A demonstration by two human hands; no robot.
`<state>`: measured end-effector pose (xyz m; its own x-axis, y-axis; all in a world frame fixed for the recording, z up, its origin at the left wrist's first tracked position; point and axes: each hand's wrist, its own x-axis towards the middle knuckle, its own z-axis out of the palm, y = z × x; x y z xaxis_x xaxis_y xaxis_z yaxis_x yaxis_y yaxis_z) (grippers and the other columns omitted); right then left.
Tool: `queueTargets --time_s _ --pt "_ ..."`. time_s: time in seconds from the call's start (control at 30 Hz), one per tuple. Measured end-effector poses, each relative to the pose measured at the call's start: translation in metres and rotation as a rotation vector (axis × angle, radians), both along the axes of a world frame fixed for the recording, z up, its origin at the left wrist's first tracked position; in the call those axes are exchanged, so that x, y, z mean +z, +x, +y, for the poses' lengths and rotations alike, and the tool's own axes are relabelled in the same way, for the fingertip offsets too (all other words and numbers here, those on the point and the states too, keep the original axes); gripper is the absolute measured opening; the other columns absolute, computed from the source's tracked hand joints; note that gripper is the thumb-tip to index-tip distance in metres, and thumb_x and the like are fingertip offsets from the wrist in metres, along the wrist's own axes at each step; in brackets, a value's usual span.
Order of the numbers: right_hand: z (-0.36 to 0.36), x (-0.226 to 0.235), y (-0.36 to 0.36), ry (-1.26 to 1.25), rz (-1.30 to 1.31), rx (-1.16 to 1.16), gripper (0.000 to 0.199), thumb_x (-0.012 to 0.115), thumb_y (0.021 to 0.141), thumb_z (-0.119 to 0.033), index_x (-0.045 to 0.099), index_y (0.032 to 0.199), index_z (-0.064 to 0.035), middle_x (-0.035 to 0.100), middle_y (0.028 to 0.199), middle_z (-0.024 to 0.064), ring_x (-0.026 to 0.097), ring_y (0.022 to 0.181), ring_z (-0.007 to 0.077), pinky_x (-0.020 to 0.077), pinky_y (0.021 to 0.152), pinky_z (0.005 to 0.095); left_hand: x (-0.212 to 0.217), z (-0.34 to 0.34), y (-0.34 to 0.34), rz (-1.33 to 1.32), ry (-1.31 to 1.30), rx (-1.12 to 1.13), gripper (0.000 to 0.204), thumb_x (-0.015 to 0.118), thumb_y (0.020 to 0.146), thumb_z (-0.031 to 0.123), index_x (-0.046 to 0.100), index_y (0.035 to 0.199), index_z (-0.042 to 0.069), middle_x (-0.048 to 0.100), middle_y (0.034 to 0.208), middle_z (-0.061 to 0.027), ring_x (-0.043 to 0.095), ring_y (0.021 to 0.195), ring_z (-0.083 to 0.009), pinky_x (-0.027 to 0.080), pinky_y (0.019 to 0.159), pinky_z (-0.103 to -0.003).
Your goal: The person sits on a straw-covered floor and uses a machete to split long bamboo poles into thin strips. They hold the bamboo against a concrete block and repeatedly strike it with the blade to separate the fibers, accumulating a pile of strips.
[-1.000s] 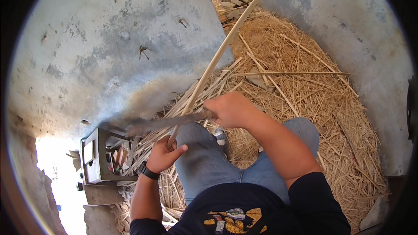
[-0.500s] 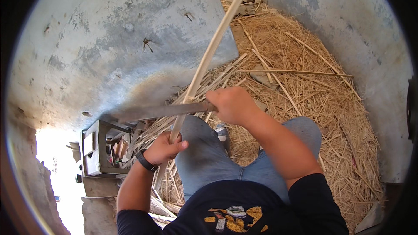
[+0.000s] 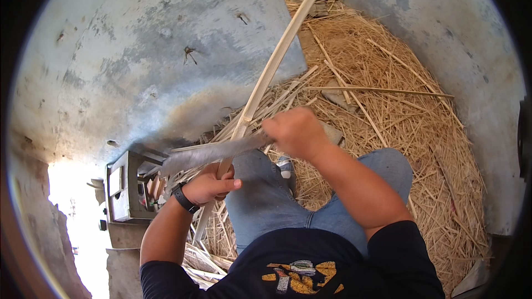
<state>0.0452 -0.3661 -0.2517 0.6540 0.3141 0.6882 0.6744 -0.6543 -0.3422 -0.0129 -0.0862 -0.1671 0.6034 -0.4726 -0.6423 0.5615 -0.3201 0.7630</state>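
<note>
My left hand point(image 3: 209, 185), with a dark watch on the wrist, is closed around the lower part of a long pale bamboo strip point(image 3: 272, 66). The strip slants up and away to the far right of my hand, past the top edge of view. In my right fist point(image 3: 298, 133) is the handle of a long knife point(image 3: 213, 152). Its broad grey blade points left, crossing the strip just above my left hand, and is smeared by motion. A notch or node shows on the strip beside the blade. Most of the knife's handle is hidden by my fingers.
Straw-like shavings point(image 3: 382, 61) and loose strips cover the floor ahead and to the right. More pale strips point(image 3: 288, 97) lean in a heap by the grey wall point(image 3: 149, 39). A small open cabinet point(image 3: 130, 205) stands at left, near a bright opening. My knees are spread below.
The knife blade has swung so that its tip sits lower and nearer my left hand. The strip's upper end has shifted slightly right. Both hands keep their grip.
</note>
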Motion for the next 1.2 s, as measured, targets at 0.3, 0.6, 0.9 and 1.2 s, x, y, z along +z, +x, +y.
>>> queueTargets --time_s 0.3,0.6,0.9,1.2 --pt "-0.047 0.001 0.021 0.262 0.326 -0.288 0.016 0.072 0.080 -0.015 0.060 0.089 -0.0095 0.067 0.075 0.0123 0.068 0.072 0.0371 0.0536 0.066 0.0487 -0.005 0.012 -0.012 0.075 -0.015 0.104 0.039 0.077 0.092 0.022 0.040 0.083 0.018 0.036 0.063 0.0092 0.029 0.048 -0.0033 0.020 0.045 -0.024" --pt "-0.028 0.009 0.009 -0.026 -0.026 -0.013 0.016 0.074 0.076 -0.012 0.060 0.084 -0.0110 0.066 0.075 0.0090 0.068 0.071 0.0313 0.0522 0.061 0.0426 -0.005 0.025 -0.023 0.208 -0.070 -0.070 0.043 0.077 0.093 0.026 0.038 0.075 0.019 0.034 0.062 0.0087 0.028 0.049 -0.0043 0.022 0.046 -0.025" --pt "-0.071 0.021 0.014 0.187 0.197 -0.247 0.019 0.077 0.076 -0.014 0.062 0.086 -0.0099 0.066 0.077 0.0106 0.069 0.075 0.0308 0.0550 0.066 0.0426 -0.019 0.074 -0.055 0.168 0.027 -0.069 0.039 0.076 0.093 0.031 0.045 0.077 0.016 0.038 0.062 0.0076 0.035 0.053 -0.0056 0.028 0.049 -0.025" --pt "-0.083 -0.002 0.032 0.251 0.327 -0.410 0.029 0.075 0.090 -0.030 0.069 0.101 -0.0035 0.071 0.088 0.0151 0.069 0.077 0.0265 0.0520 0.069 0.0393 0.009 0.135 -0.101 -0.387 0.585 0.031 0.043 0.080 0.090 0.034 0.049 0.070 0.013 0.046 0.064 0.0076 0.041 0.061 -0.0055 0.035 0.053 -0.027"
